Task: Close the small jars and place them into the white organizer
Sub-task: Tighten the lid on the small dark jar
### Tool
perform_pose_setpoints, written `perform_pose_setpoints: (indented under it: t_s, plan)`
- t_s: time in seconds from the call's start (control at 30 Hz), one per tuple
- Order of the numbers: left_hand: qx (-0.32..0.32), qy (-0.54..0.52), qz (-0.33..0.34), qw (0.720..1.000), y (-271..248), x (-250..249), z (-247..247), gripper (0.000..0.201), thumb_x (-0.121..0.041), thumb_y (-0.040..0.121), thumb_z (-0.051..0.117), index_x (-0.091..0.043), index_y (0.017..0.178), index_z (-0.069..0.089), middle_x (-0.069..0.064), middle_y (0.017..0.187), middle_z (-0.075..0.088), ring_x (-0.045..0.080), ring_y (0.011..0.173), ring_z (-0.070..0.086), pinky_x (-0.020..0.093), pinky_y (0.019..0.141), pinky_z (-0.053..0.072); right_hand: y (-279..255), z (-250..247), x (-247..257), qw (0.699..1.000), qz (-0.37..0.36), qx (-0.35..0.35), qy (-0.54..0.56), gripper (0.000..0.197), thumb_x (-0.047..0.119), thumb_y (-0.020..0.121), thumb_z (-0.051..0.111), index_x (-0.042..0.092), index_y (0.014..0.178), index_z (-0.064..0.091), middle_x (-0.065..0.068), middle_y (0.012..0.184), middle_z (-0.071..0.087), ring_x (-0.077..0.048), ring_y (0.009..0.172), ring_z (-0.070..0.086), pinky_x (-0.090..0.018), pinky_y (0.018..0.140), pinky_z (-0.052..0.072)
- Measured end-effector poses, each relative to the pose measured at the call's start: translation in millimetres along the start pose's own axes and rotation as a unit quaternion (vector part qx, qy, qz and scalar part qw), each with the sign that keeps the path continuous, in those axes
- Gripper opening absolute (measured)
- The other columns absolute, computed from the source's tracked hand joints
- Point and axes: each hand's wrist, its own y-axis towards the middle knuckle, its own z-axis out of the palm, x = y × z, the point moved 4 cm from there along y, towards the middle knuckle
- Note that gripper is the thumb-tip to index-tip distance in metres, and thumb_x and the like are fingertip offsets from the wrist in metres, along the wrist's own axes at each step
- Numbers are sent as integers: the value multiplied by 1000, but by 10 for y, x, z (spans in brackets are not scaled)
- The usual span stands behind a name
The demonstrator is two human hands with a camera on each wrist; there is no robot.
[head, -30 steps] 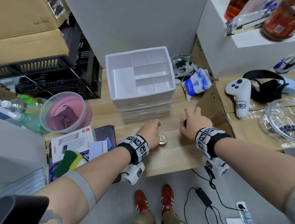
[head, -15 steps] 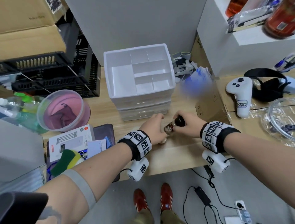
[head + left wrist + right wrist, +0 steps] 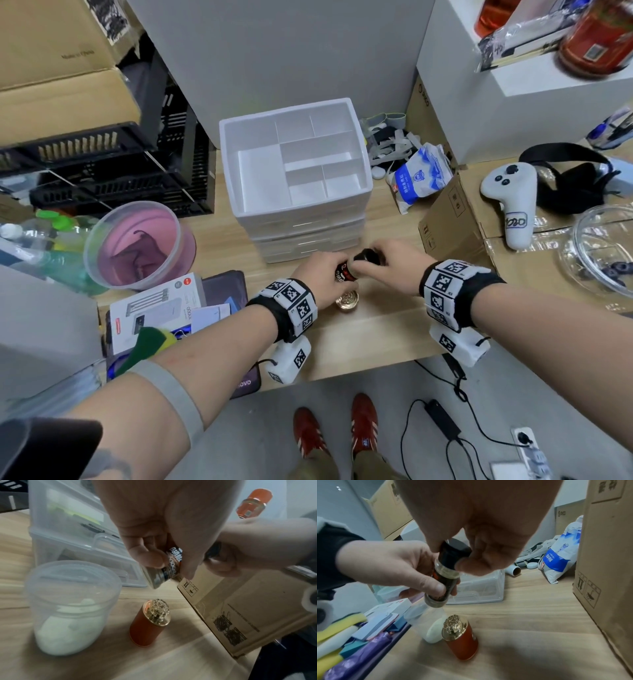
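Observation:
A small dark labelled jar [image 3: 343, 274] [image 3: 169, 566] [image 3: 443, 582] is held tilted above the wooden table in front of the white organizer [image 3: 294, 164]. My left hand [image 3: 320, 274] [image 3: 393, 566] grips its body. My right hand [image 3: 376, 265] [image 3: 471, 547] grips the black cap [image 3: 367, 257] [image 3: 453, 553] sitting on the jar's neck. Below them a red jar with a gold cap [image 3: 347, 301] [image 3: 149, 623] [image 3: 460, 637] stands upright on the table. Beside it stands a clear plastic jar of white powder [image 3: 68, 605] [image 3: 429, 626], hidden by my left hand in the head view.
A cardboard box [image 3: 448, 219] stands right of the hands. A pink-lined clear tub [image 3: 137, 243], a white package [image 3: 154, 308] and a sponge [image 3: 150, 342] lie left. A blue-white bag [image 3: 418, 174] sits behind the box. The table's front edge [image 3: 342, 370] is close to my wrists.
One second ago both hands rested apart on the table. The left hand lifted the dark jar, the right hand brought the black cap to it, and both now hold it together.

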Motion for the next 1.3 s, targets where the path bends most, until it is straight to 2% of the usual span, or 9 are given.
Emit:
perform_pose_setpoints:
  t_s: [0.07,0.17,0.3,0.4,0.47,0.57,0.7,1.1,1.3]
  plan:
    - [0,12,18,1000,-31,-40,16,40,-34,80,78,-24,118,70,2,104,76,22,94,68,29,74,48,25,-9,-19,995,74,5,-66,70,72,84,44,8,70,64,-12,69,67,-29,67,63,-34,61,47]
    - [9,10,17,1000,-42,-47,38,44,-33,81,78,-23,123,68,3,109,76,23,99,68,29,79,48,47,-43,-13,992,74,10,-104,79,81,82,31,10,85,64,-4,69,64,-21,65,61,-34,65,48]
    - [22,8,1,1000,-27,0,-31,40,-38,81,78,-23,117,71,3,102,76,23,94,68,34,79,52,26,-54,59,995,-51,74,-38,43,43,87,64,24,121,47,-2,93,67,-19,77,63,-30,71,45]
    - [-2,27,19,999,-37,-7,-72,37,-38,81,77,-22,115,72,4,103,76,26,96,69,38,80,53,39,-45,37,998,-15,55,2,32,50,92,57,18,94,60,-2,68,68,-14,56,64,-29,61,48]
    - [-13,32,21,999,-42,-43,-51,40,-37,81,77,-22,117,71,5,105,76,27,97,68,39,82,53,44,-47,26,997,69,29,4,60,66,92,39,14,69,60,-3,53,62,-19,48,60,-32,59,49]
    - [0,20,6,1000,-14,-101,8,38,-35,82,78,-18,115,71,7,103,76,27,95,68,32,76,48,62,-76,29,995,59,-12,-82,63,72,88,33,16,88,61,0,67,64,-23,66,63,-32,61,44]
    - [11,-18,-14,1000,7,-67,-22,31,-31,80,79,-22,108,74,4,101,76,23,93,68,32,76,51,3,-55,13,991,-105,43,-65,39,39,90,61,21,122,47,2,92,60,-27,88,63,-33,72,44]
    - [-28,3,-17,999,-61,-3,-25,26,-38,77,80,-27,99,75,-1,88,77,21,84,67,34,72,52,-7,69,0,999,-45,15,8,38,47,91,58,15,111,52,-2,92,63,-23,83,60,-35,71,45]
    - [11,33,-24,999,-54,0,-83,92,-44,68,84,-21,147,41,7,137,57,26,122,57,42,99,50,-28,-112,23,997,-16,-63,52,33,33,77,74,19,91,47,3,79,57,-21,75,58,-31,60,43]
